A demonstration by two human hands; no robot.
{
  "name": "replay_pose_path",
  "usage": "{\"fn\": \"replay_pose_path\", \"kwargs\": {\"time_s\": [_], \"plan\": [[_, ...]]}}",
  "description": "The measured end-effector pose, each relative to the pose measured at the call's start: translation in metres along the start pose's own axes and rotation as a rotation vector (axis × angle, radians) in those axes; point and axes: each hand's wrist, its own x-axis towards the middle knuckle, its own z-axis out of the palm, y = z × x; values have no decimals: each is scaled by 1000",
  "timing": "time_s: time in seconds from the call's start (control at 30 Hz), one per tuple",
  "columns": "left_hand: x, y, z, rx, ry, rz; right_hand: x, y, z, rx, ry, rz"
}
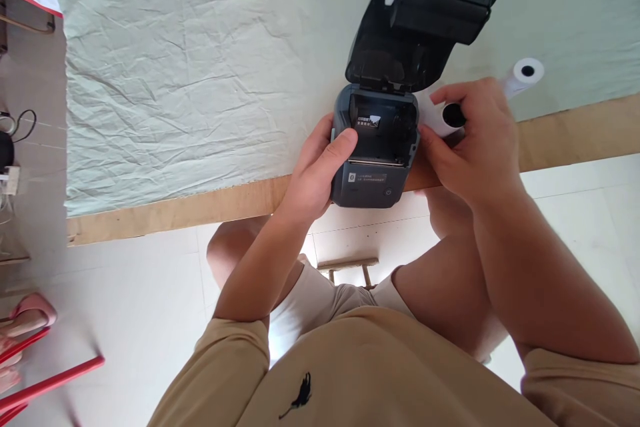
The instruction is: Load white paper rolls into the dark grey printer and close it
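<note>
Head view shows a dark printer (373,190) at the edge of a cloth-covered table (175,219), black lid (387,47) raised. The left hand (317,170) grips its left side; the right hand (480,137) pinches a white paper roll (434,115) just beside it. Another roll (518,80) sits beyond. Fingers partly hide the held roll; the label's (370,178) print is hard to read.

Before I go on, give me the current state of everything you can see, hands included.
Label printer: held at the wooden table edge; power state unclear.
Printer lid: swung open.
Roll compartment: uncovered, no roll visible inside.
Left hand: gripping the printer's left side.
Right hand: holding a white paper roll beside the printer.
Second paper roll: on the cloth, unheld.
Pale green cloth: spread out, creased at left.
</note>
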Motion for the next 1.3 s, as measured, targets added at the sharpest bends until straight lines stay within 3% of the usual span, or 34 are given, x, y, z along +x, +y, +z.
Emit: {"fn": "replay_pose_path", "kwargs": {"time_s": [0.13, 0.27, 0.37, 0.53, 0.67, 0.77, 0.97, 1.13, 1.3], "plan": [[-1, 1, -1, -13, -2, 2, -2, -10, 0, 41, -53, 91], [-2, 1, -1, -40, -21, 6, 1, -20, -4, -101, -61, 49], [-1, 0, -1, -43, -23, 16, 2, -19, -4, -79, -70, 82], [0, -1, -2, -42, -27, 17, 1, -11, -3, -108, -76, -56], [1, 0, -3, -38, -33, 17, -2, -9, -3, -76, -101, 0], [1, 0, -3, -32, -28, 19, -2, -8, -2, -111, -146, -96], [2, -1, -3, -3, -20, 41, 0, -5, -1, -69, 51, -179], [2, -2, -6, 37, -38, 34, -1, -26, 11, 148, 287, -218], [4, -8, -14, 136, -83, 92, 2, -49, 25, 129, 337, -380]]}}
